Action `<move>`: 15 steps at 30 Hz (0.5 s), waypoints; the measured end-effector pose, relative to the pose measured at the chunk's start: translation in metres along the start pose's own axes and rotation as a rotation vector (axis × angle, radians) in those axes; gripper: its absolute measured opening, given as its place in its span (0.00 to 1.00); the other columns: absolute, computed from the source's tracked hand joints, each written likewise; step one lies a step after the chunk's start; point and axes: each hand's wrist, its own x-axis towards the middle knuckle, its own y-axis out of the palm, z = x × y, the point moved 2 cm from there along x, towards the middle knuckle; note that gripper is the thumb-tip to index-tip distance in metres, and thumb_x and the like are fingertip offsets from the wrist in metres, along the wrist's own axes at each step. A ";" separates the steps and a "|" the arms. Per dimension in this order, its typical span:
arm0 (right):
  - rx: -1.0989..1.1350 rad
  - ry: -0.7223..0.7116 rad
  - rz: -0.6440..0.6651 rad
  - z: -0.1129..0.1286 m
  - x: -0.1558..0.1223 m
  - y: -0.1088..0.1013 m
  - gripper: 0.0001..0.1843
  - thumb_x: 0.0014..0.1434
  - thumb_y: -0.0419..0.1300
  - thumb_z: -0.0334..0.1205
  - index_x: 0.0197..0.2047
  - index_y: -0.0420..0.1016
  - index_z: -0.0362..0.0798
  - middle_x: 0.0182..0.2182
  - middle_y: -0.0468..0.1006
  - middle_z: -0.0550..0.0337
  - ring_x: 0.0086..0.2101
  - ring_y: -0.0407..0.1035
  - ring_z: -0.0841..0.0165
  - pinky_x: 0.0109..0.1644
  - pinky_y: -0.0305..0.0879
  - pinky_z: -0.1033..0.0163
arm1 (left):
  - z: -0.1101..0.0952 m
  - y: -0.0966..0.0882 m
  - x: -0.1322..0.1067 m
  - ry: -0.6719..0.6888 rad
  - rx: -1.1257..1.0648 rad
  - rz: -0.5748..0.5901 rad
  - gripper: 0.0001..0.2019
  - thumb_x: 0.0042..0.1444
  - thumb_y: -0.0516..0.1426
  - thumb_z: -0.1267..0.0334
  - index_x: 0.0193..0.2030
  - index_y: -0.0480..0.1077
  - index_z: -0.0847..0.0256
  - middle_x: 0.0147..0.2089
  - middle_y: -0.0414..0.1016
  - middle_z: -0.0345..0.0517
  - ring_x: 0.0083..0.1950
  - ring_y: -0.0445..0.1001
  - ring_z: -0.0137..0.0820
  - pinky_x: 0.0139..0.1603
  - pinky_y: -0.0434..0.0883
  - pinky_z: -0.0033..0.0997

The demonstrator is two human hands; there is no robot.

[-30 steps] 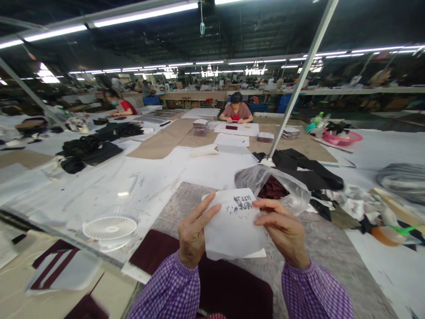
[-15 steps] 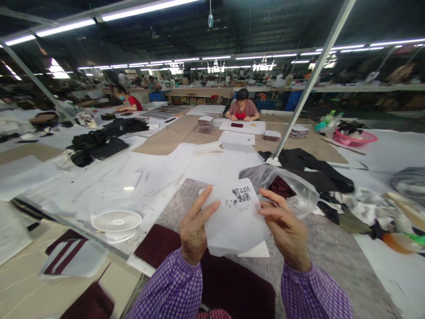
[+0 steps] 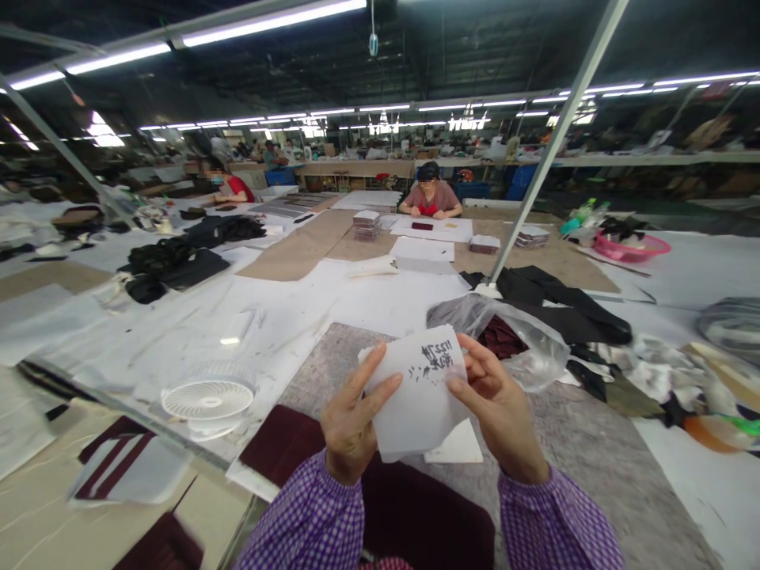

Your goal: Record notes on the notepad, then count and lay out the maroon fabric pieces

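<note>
Right hand [image 3: 504, 412] has shifted its hold since the earlier frame: its thumb now lies across the front of the white sheet [image 3: 416, 419], near the right edge, where previously fingers showed. The sheet has also turned slightly, exposing more of the white piece [image 3: 457, 446] lying beyond its lower right edge. Left hand [image 3: 350, 419] is found grasping the sheet's left side, two digits on the front face; the right hand grips the opposite edge between thumb and fingers. The sheet is held up between both hands, above the grey board [image 3: 594, 459], its dark handwritten marks [image 3: 438, 356] at the upper right. Number of layers held: cannot be told. Maroon cloth [image 3: 285, 443] lies near the left forearm. Beyond the right hand rests a clear plastic bag [image 3: 537, 348] containing maroon material [image 3: 502, 338]. White fan [image 3: 207, 400] noted at left, well apart from the hands. Across the table, a co-worker [image 3: 436, 198] sits beside a stack of pieces [image 3: 366, 226].
</note>
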 end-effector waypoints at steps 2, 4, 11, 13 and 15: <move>-0.045 -0.044 -0.023 0.006 0.004 0.001 0.21 0.53 0.68 0.43 0.51 0.74 0.55 0.37 0.80 0.59 0.37 0.74 0.65 0.43 0.72 0.57 | 0.001 0.001 0.000 -0.045 -0.043 -0.038 0.21 0.60 0.56 0.75 0.57 0.72 0.48 0.67 0.65 0.42 0.62 0.70 0.39 0.62 0.71 0.41; -0.098 -0.183 -0.028 0.012 0.009 0.000 0.08 0.55 0.67 0.42 0.40 0.78 0.54 0.35 0.79 0.60 0.37 0.72 0.66 0.43 0.70 0.58 | 0.005 0.003 0.001 -0.235 -0.157 -0.081 0.23 0.63 0.55 0.70 0.64 0.65 0.50 0.71 0.58 0.46 0.66 0.65 0.41 0.64 0.68 0.43; -0.300 -0.525 0.127 0.028 0.021 -0.002 0.05 0.57 0.64 0.36 0.31 0.81 0.57 0.41 0.78 0.59 0.43 0.71 0.64 0.49 0.68 0.52 | 0.005 0.013 0.003 -1.259 -1.046 0.129 0.32 0.61 0.50 0.38 0.59 0.68 0.63 0.62 0.69 0.61 0.58 0.73 0.46 0.52 0.76 0.46; -0.333 -0.551 0.160 0.030 0.024 0.000 0.07 0.58 0.63 0.36 0.31 0.80 0.58 0.42 0.78 0.60 0.47 0.69 0.62 0.54 0.66 0.49 | -0.001 0.015 0.008 -1.289 -1.169 0.162 0.30 0.58 0.54 0.40 0.55 0.72 0.64 0.58 0.73 0.60 0.55 0.75 0.46 0.50 0.77 0.47; -0.354 -0.567 0.191 0.030 0.026 0.002 0.09 0.58 0.62 0.35 0.30 0.80 0.58 0.43 0.79 0.61 0.49 0.69 0.61 0.56 0.64 0.46 | -0.005 0.016 0.011 -1.285 -1.121 0.102 0.23 0.55 0.62 0.49 0.52 0.74 0.62 0.53 0.77 0.56 0.53 0.76 0.44 0.49 0.78 0.43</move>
